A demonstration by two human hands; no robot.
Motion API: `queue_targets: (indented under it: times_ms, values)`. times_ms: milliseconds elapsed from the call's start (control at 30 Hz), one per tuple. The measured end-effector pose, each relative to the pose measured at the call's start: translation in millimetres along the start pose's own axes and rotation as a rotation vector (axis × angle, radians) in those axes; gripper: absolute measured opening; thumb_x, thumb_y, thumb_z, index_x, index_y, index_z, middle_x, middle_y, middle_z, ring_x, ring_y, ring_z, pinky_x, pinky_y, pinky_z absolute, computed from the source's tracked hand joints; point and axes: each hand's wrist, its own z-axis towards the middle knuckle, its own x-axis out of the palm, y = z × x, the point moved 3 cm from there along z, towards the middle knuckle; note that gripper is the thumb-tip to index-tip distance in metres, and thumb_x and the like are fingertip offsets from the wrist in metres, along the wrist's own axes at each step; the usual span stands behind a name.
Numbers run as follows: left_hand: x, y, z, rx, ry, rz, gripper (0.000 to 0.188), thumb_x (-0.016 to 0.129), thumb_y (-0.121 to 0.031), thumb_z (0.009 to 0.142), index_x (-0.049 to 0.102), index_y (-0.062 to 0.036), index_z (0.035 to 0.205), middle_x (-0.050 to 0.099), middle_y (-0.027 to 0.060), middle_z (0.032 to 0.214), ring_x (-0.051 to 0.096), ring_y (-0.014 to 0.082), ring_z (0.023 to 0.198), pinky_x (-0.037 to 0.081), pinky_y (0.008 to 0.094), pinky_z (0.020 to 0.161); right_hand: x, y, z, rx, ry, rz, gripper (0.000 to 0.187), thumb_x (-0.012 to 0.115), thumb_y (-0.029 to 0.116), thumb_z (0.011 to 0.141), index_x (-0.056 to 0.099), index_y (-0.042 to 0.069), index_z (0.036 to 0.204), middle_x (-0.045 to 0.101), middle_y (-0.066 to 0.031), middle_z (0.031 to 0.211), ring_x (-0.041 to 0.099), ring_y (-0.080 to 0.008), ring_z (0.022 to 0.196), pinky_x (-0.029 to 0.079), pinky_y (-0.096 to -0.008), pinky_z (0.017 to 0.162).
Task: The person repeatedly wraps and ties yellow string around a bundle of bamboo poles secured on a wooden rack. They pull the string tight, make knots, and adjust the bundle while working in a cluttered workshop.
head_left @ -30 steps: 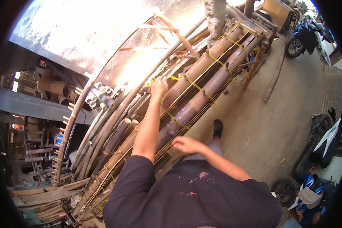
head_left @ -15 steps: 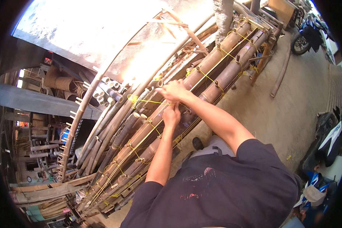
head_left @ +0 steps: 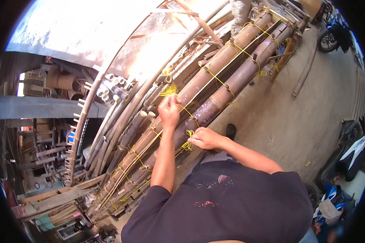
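Two long brown bamboo poles [head_left: 215, 101] run side by side in front of me, lashed across at intervals with yellow twine [head_left: 216, 76] around short upright pegs. My left hand [head_left: 169, 111] is over the far pole, its fingers curled together; what they pinch, if anything, is too small to make out. Beyond it a yellow twine bundle [head_left: 170, 90] lies beside the far pole. At the near pole's close side, my right hand [head_left: 207, 138] has its fingers closed on a looped hank of yellow twine [head_left: 188, 141]. A length of twine crosses the poles between my hands.
Loose bamboo poles [head_left: 121, 125] lie stacked behind, with a curved pegged pole [head_left: 83, 121] standing over them. At the upper right are a motorbike wheel [head_left: 327, 40] and a single pole [head_left: 306, 67] on the concrete floor [head_left: 284, 109]. Another motorbike [head_left: 353, 150] stands right.
My hands, close together over the far pole before, are now apart. The right hand has come down toward me to the twine hank; the left has shifted up and left.
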Motion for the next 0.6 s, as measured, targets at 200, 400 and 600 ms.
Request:
queue_targets:
  times_ms: [200, 400, 600]
  values:
    - [-37.6, 117.1, 66.7, 0.052, -0.128, 0.638, 0.034, 0.051, -0.033, 0.098, 0.068, -0.0041, 0.105, 0.07, 0.0158, 0.083, 0.068, 0.0275, 0.079, 0.05, 0.0419, 0.075, -2.7, -8.0, -27.7, 0.182, -0.345, 0.615, 0.04, 0.049, 0.034, 0.1, 0.065, 0.005, 0.078, 0.067, -0.0106, 0.081, 0.065, -0.0253, 0.082, 0.05, -0.0388, 0.089]
    - [-77.3, 61.3, 40.7, -0.015, -0.006, 0.512, 0.033, 0.047, -0.029, 0.099, 0.066, -0.0031, 0.107, 0.07, 0.0215, 0.091, 0.068, 0.0384, 0.087, 0.05, 0.0477, 0.078, 91.2, -16.5, -36.3, 0.785, -0.326, 1.39, 0.065, 0.037, 0.058, 0.101, 0.057, 0.002, 0.126, 0.061, -0.0116, 0.118, 0.059, -0.0227, 0.111, 0.051, -0.0451, 0.096]
    - [-175.9, 103.9, -84.7, -0.1, 0.417, 0.495, 0.029, 0.057, -0.028, 0.095, 0.066, -0.0044, 0.11, 0.07, 0.0201, 0.102, 0.066, 0.0384, 0.099, 0.05, 0.0453, 0.081, 187.1, -6.6, 21.3, 0.451, -0.726, 1.73, 0.04, 0.047, 0.041, 0.102, 0.063, 0.005, 0.108, 0.068, -0.0087, 0.103, 0.065, -0.0187, 0.094, 0.053, -0.0327, 0.083]
